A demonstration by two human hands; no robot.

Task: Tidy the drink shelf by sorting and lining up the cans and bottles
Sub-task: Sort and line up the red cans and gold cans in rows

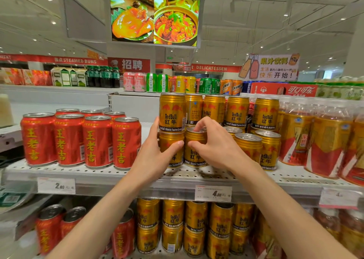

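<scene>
- Gold cans (250,146) stand on the white perforated shelf (59,171), in two tiers at its middle, with more single cans at 3 o'clock of the hands.
- Left hand (155,156) wraps the lower gold can (171,150) of the leftmost stack: its thumb lies across the front of that can and its fingers go round the can's 9 o'clock side, their tips reaching the base of the upper gold can (172,112) that stands on top.
- Right hand (214,142) grips the neighbouring gold can (194,152), just at 3 o'clock of the left hand's can and touching it; the thumb presses the can's front near the top, and the curled fingers arch over its silver lid from 12 o'clock.
- The two thumbs point toward each other and nearly meet across the seam between the two cans.
- Red cans (82,140) stand in two rows at 9 o'clock of the hands, apart from the gold ones.
- Bottles (315,138) with red and gold labels stand at 3 o'clock, beside the last gold cans.
- Price tags (213,193) hang on the shelf's front edge at 6 o'clock of the hands, and more gold and red cans fill the shelf below.
</scene>
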